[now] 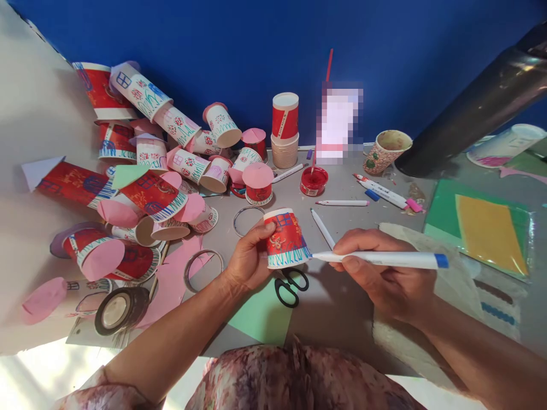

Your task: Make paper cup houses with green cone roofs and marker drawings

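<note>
the person held an upturned paper cup [285, 238] in the left hand [248, 259], fingers curled round its far side and thumb pressed near the closed end, so the wide rim faced down and toward the right. it hung just above the black-handled scissors [291, 285], which lay on the grey table [342, 307] directly beneath the cup. the right hand [380, 273] pinched a white marker with a blue cap end [380, 259] between thumb and forefinger, the barrel lying nearly level and the tip touching the cup's rim band, where blue strokes already ran along the edge. to my eye the step in hand was drawing those short blue lines round the rim, and it would go best with the cup turned a little at a time by the left fingers while the pen hand stayed braced, light pressure so the thin wall did not dent, and strokes kept to an even height. the left wrist was bent inward, forearm rising from the lower left; the right forearm came in from the lower right with the wrist low and close to the table. left of the cup lay a heap of finished decorated cups [149, 171] with pink paper tops; behind the cup stood a small red lid of paint [314, 181] and loose markers [342, 203]; a roll of tape [119, 307] sat well to the cup's left, nearer the person.
</note>
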`<state>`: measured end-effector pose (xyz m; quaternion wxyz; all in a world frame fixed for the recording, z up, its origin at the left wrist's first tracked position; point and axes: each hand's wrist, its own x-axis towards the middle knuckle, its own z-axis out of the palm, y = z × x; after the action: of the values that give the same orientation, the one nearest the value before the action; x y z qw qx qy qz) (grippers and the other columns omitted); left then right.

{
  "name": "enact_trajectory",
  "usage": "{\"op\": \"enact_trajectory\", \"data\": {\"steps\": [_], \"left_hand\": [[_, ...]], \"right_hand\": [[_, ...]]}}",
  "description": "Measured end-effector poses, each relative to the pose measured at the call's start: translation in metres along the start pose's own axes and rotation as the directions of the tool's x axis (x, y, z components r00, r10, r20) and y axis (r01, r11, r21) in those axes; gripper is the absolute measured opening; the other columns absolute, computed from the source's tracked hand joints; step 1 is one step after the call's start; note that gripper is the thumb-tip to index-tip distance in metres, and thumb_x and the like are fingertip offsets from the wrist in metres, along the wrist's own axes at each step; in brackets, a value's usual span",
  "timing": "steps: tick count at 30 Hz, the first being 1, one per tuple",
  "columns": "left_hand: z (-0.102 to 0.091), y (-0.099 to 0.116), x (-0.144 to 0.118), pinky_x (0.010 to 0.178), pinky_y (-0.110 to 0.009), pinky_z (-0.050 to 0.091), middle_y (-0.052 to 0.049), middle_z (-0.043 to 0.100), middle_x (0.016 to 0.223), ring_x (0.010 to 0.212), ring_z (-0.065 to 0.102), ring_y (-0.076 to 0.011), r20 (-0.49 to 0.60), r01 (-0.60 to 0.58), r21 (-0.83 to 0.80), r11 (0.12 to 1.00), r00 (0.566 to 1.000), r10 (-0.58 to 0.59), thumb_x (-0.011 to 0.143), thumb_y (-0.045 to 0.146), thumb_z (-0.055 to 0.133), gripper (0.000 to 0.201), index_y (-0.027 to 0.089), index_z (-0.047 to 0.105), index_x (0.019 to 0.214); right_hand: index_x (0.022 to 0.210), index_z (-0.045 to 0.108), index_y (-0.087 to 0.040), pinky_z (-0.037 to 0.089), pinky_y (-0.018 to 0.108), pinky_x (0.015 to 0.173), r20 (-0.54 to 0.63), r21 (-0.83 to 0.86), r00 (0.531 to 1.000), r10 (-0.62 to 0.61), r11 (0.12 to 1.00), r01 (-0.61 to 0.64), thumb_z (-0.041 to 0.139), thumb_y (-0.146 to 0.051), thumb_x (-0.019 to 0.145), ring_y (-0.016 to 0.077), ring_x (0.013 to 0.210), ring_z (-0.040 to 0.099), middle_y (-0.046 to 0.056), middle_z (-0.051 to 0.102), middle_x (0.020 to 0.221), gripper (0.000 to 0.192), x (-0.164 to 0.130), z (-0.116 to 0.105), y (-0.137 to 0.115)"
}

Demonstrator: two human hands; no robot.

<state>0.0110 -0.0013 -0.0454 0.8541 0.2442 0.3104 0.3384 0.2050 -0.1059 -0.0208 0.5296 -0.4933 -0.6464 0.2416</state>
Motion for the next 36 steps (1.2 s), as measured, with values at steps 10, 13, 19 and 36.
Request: {"op": "enact_trajectory", "data": {"steps": [10, 13, 19, 36], "left_hand": [[0.001, 0.001, -0.001, 0.100, -0.055, 0.056, -0.014, 0.078, 0.101, 0.110, 0.073, -0.0370, 0.000, 0.044, -0.018, 0.999, 0.999, -0.044, 0.075, 0.027, 0.072, 0.043, 0.011, 0.066, 0.114], [0.001, 0.001, -0.001, 0.100, -0.053, 0.056, -0.013, 0.078, 0.101, 0.107, 0.073, -0.0354, -0.007, 0.032, -0.036, 0.999, 0.999, -0.032, 0.075, 0.026, 0.071, 0.042, 0.012, 0.066, 0.114], [0.001, 0.003, -0.001, 0.094, -0.047, 0.058, -0.014, 0.078, 0.107, 0.102, 0.074, -0.0325, -0.018, 0.021, -0.028, 0.999, 1.000, -0.021, 0.074, 0.026, 0.068, 0.042, 0.010, 0.067, 0.113], [-0.002, 0.001, -0.002, 0.103, -0.030, 0.043, -0.009, 0.065, 0.133, 0.120, 0.059, -0.0245, 0.091, -0.481, 0.417, 0.771, 0.866, 0.491, 0.073, 0.023, 0.087, 0.056, 0.022, 0.066, 0.125]], "right_hand": [[0.089, 0.068, -0.023, 0.048, 0.024, 0.051, 0.029, -0.014, 1.000, 0.008, 1.000, -0.007, 0.061, -0.021, 0.093, 0.0139, 0.056, 0.064, -0.001, 0.070, 0.068, 0.009, 0.003, 0.001, -0.001], [0.090, 0.069, -0.024, 0.050, 0.026, 0.050, -0.006, -0.044, 1.000, 0.023, 0.999, -0.023, 0.062, -0.025, 0.095, 0.0159, 0.057, 0.066, 0.001, 0.072, 0.070, 0.008, 0.002, -0.002, -0.002], [0.096, 0.070, -0.024, 0.055, 0.026, 0.058, -0.041, -0.142, 0.999, 0.012, 0.990, -0.017, 0.063, -0.027, 0.096, 0.0160, 0.063, 0.071, 0.001, 0.075, 0.077, 0.008, 0.002, 0.000, 0.000], [0.131, 0.060, -0.019, 0.055, 0.041, 0.088, 0.076, -0.717, 0.997, -0.007, 0.695, 0.060, 0.053, -0.016, 0.093, 0.0303, 0.112, 0.068, 0.013, 0.072, 0.122, 0.039, 0.013, -0.003, 0.053]]}}
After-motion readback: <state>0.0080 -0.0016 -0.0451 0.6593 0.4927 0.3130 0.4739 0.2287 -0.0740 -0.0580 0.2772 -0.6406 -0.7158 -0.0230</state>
